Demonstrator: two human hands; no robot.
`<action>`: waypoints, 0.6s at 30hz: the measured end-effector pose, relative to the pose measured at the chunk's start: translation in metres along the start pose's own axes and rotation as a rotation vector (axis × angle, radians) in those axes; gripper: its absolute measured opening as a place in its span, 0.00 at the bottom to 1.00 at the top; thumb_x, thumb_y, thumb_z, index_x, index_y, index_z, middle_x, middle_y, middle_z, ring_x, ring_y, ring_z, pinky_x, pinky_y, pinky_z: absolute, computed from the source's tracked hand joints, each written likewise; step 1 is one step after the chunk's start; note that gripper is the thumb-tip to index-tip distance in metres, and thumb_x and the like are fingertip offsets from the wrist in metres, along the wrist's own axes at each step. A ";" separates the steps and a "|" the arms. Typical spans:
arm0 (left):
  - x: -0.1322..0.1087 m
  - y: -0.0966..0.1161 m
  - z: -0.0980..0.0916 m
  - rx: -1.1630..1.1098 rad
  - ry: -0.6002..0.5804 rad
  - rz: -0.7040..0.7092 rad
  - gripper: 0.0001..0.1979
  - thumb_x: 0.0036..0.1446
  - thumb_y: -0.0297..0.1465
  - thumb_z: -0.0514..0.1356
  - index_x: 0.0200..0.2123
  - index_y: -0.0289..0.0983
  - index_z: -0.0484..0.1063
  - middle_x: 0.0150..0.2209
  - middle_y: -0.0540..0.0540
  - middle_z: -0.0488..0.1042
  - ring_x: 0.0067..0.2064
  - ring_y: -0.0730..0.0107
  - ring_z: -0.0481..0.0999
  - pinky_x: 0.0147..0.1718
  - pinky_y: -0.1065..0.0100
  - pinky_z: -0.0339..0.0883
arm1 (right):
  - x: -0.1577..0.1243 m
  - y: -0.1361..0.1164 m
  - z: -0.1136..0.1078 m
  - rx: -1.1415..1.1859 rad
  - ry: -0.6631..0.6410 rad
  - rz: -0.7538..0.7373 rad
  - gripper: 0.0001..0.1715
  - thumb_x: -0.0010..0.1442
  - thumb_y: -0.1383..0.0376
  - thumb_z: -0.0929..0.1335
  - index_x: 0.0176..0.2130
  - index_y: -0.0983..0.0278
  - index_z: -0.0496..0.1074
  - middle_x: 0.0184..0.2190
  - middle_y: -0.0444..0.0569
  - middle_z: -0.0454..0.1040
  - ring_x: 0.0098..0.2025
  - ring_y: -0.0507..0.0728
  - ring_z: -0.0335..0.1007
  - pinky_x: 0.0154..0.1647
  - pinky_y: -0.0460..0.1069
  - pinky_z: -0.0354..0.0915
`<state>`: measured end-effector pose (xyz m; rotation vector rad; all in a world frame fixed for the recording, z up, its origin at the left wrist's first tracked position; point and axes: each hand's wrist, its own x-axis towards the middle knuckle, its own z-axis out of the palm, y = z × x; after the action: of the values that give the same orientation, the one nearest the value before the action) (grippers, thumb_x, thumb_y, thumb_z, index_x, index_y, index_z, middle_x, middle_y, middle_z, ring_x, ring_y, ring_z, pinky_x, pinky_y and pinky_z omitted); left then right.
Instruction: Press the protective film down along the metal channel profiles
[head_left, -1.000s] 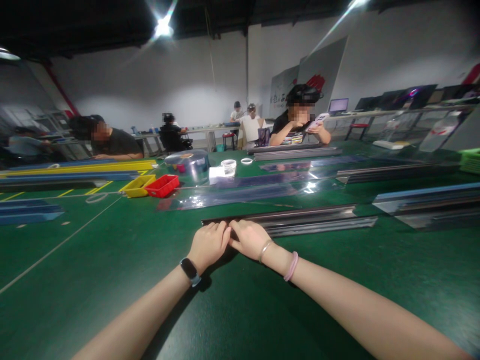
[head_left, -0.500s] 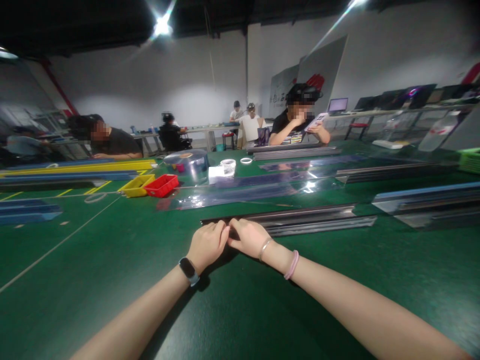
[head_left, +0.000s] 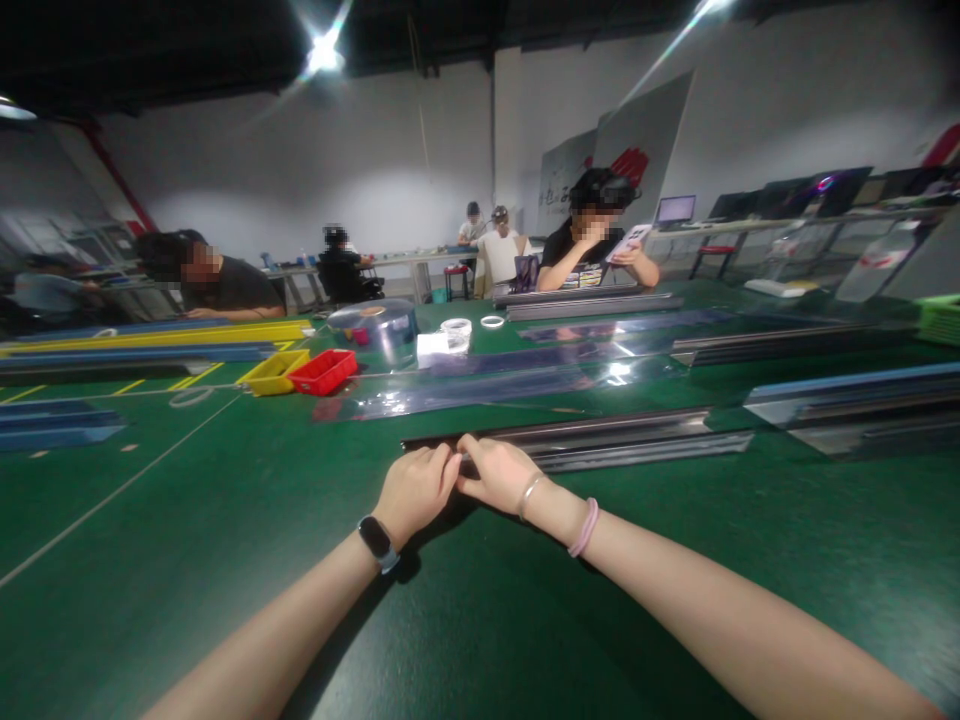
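Observation:
A long dark channel strip (head_left: 600,430) with raised edges lies across the green table in front of me. At its left end my left hand (head_left: 418,490), with a watch on the wrist, is closed with its fingers curled over the strip's edge. Right beside it my right hand (head_left: 499,476) is also closed on the strip, thumb and fingertips meeting the left hand's. The fingertips hide the exact spot they grip, so any small part between them cannot be made out.
Beyond the strip lie clear plastic sheets (head_left: 480,388), a red tray (head_left: 324,373), a yellow tray (head_left: 276,372) and white tape rolls (head_left: 456,330). More strips (head_left: 862,405) rest at right and blue ones (head_left: 56,424) at left. Across the table a person (head_left: 600,240) holds a phone.
My hands stay in nearly the same place on the strip, with only a slight shift of the fingers. The person across the table has moved their head and phone slightly.

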<state>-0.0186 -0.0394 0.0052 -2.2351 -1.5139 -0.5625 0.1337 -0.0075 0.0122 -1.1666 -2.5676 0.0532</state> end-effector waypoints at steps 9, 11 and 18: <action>-0.001 -0.001 0.002 -0.001 -0.002 0.005 0.13 0.58 0.33 0.42 0.31 0.37 0.63 0.25 0.48 0.67 0.28 0.71 0.66 0.28 0.70 0.56 | -0.001 -0.001 0.000 0.046 0.016 -0.007 0.22 0.52 0.56 0.62 0.44 0.63 0.56 0.36 0.50 0.67 0.39 0.55 0.64 0.37 0.47 0.57; -0.001 -0.001 0.002 0.011 -0.006 0.009 0.13 0.58 0.34 0.42 0.31 0.37 0.63 0.24 0.48 0.67 0.27 0.71 0.66 0.28 0.70 0.56 | 0.000 -0.001 0.001 0.048 0.002 -0.017 0.22 0.52 0.56 0.62 0.44 0.63 0.56 0.35 0.51 0.68 0.39 0.55 0.64 0.37 0.47 0.57; 0.000 -0.001 0.002 -0.003 -0.004 0.024 0.13 0.58 0.33 0.42 0.30 0.37 0.63 0.26 0.48 0.67 0.29 0.71 0.66 0.29 0.69 0.56 | -0.001 -0.001 -0.001 0.059 0.001 -0.005 0.22 0.52 0.55 0.61 0.44 0.63 0.57 0.36 0.51 0.68 0.38 0.55 0.65 0.37 0.48 0.57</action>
<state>-0.0195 -0.0383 0.0039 -2.2548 -1.4868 -0.5544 0.1339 -0.0089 0.0129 -1.1390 -2.5496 0.1262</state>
